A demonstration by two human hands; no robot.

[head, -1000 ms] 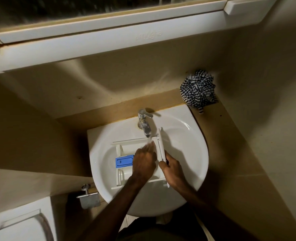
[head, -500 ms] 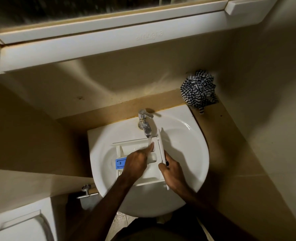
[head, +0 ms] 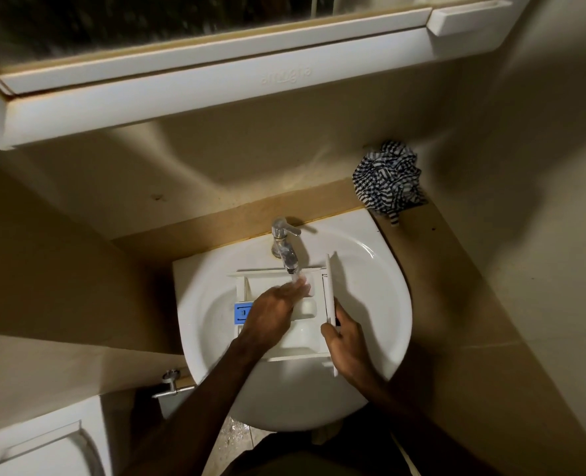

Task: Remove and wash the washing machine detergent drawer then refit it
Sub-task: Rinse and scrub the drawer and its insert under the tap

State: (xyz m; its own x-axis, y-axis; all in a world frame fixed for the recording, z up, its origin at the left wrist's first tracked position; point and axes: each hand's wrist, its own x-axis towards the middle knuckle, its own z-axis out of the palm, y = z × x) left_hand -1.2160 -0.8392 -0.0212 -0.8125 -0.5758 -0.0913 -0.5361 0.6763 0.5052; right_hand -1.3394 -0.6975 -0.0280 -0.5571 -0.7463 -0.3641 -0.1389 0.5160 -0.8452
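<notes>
Toilet (head: 34,448) porcelain shows at the far left, low in the view, with a metal fitting (head: 171,384) on the wall between it and the basin (head: 381,269). Next comes the drawer (head: 302,338), lying across the bowl of the basin with its blue insert (head: 243,311) at its left end and its front panel at the right. So the removal is done, and the washing is under way.

The left hand (head: 271,316) reaches over the middle of the drawer, fingers (head: 298,288) straight and close together, their tips inside a compartment right under the stream from the tap (head: 284,245). It seems to be rubbing residue loose under the running water. How clean the compartments are cannot be told in this dim light.

The right hand (head: 345,338) holds the front panel near its lower end, fingers curled round the edge, and steadies the drawer, which stands tilted against the bowl.

Further right, a crumpled checked cloth (head: 388,180) sits on the counter (head: 456,304) in the corner, well apart from the basin.

Left to do, by my judgement: finish rinsing the other compartments, shut the tap, drain the drawer, and carry it back to refit it. The machine is not in view.
</notes>
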